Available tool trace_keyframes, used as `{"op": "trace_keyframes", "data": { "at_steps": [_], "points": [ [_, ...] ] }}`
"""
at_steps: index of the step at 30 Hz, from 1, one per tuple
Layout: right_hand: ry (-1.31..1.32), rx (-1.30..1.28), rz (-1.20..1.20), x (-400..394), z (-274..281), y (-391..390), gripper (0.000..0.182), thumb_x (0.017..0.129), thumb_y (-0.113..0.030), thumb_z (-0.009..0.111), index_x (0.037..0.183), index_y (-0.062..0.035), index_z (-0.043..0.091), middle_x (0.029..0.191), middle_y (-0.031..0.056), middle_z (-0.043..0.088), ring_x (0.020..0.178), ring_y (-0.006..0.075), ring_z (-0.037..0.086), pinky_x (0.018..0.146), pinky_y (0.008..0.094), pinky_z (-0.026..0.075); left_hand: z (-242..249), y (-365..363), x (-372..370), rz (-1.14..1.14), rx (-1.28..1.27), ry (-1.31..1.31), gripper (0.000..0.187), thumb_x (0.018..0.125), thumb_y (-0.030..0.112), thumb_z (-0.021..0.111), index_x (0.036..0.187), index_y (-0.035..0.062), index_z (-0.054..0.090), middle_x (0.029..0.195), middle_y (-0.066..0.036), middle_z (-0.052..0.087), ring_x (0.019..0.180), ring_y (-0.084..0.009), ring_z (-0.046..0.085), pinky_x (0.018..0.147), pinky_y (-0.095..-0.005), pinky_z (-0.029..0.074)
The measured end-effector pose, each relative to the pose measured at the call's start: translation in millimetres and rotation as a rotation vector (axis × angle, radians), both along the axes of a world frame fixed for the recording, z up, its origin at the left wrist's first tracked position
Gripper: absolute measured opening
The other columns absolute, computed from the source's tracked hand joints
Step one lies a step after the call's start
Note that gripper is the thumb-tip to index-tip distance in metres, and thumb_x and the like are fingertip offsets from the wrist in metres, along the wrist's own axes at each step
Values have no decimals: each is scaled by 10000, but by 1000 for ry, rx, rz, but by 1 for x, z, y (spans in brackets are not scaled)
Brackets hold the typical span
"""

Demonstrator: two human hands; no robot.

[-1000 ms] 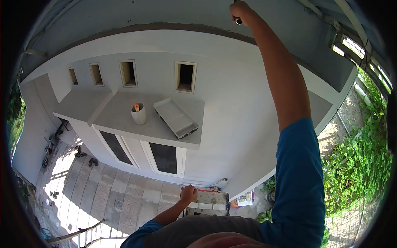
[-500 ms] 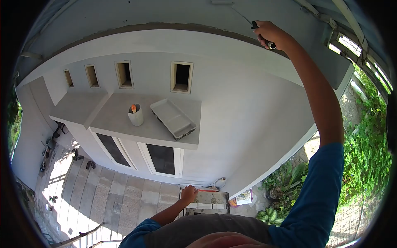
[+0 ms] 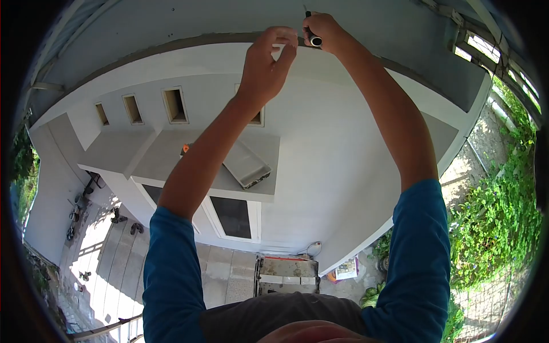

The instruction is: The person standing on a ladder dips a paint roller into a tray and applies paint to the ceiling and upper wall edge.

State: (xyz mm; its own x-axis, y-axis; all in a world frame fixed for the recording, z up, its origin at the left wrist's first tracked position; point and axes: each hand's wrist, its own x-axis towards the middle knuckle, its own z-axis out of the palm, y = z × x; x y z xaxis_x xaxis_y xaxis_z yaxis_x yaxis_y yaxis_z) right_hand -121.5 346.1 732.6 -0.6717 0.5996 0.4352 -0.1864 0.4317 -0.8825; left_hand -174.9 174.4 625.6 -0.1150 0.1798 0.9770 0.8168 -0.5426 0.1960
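Observation:
High up by the grey upper wall, my right hand is wrapped round the black handle of a paint roller. The roller's head is out of view above; only a bit of its thin rod shows. Just left of it, my left hand is raised with curved fingers and the thumb apart, holding nothing. Below, a paint tray lies on the grey ledge. An orange brush handle peeks out beside my left forearm, which hides the white container.
Beneath me stands a paint-spattered ladder on the paved floor. Small framed openings line the white wall. Green plants grow at the right, and roof beams cross the upper right.
My left hand has left the ladder top and risen beside my right hand. My right hand has moved left with the paint roller, whose head has gone out of view.

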Motion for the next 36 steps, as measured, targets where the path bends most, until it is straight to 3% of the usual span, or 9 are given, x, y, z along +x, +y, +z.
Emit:
{"op": "trace_keyframes", "data": {
  "at_steps": [2,4,5,7,10,20,26,31,36],
  "points": [
    [57,91,-26,-25,17,24,113,921,-51,571,834,20,570,730,163,626,632,256,663,513,360,533,46,28,-28,106,36,-42,348,1022,306,529,1205,17,590,1180,-123,665,1093,-211,638,965,-412,506],
    [68,62,-37,-50,31,39,108,928,-64,576,864,23,588,749,161,639,642,258,676,506,361,536,83,81,-85,132,113,-63,263,998,289,569,1027,35,628,934,-132,674,806,-219,637,799,-471,520],
    [77,30,-46,-65,37,49,113,935,-77,581,895,25,606,769,159,651,651,261,690,499,363,539,90,75,-77,138,115,-57,263,998,289,569,1027,35,628,934,-132,674,806,-219,637,799,-471,520],
    [92,227,-15,-87,24,60,116,940,-79,574,932,29,615,780,160,651,655,260,685,515,370,544,104,54,-48,-160,-511,-565,408,1035,378,484,1237,35,573,1176,-116,627,1099,-236,622,947,-441,528],
    [103,-79,-7,-42,2,-1,178,959,-98,525,1034,31,624,893,175,650,741,274,682,617,396,566,96,43,-27,-266,-686,-628,435,1042,412,449,1242,40,556,1122,-102,587,1107,-261,607,936,-464,550],
    [244,-429,16,-28,-2,-36,257,963,-98,415,1126,53,545,1088,233,587,924,327,657,598,465,562,98,39,-14,-346,-795,-715,310,1049,248,400,1153,7,566,1065,-106,625,966,-223,674,841,-400,604],
    [108,-349,250,7,-7,-57,441,963,-274,555,1244,62,504,1243,224,539,1014,321,612,798,483,550,93,55,-19,-8,-834,-608,221,1019,199,468,1077,18,581,922,-95,662,762,-159,662,658,-286,589],
    [114,325,-129,67,-41,-54,904,914,-482,601,1572,-20,187,1553,204,246,1453,324,256,1175,455,260,117,43,-33,87,-826,-651,168,991,164,528,993,2,574,846,-95,629,638,-130,594,541,-291,527],
    [277,463,-104,177,-124,-65,830,936,-380,608,1569,-35,196,1521,210,241,1443,365,267,1150,493,299,158,61,-82,104,-668,-647,201,994,171,499,890,3,538,767,-66,585,566,-130,530,514,-318,482]
  ]
}}
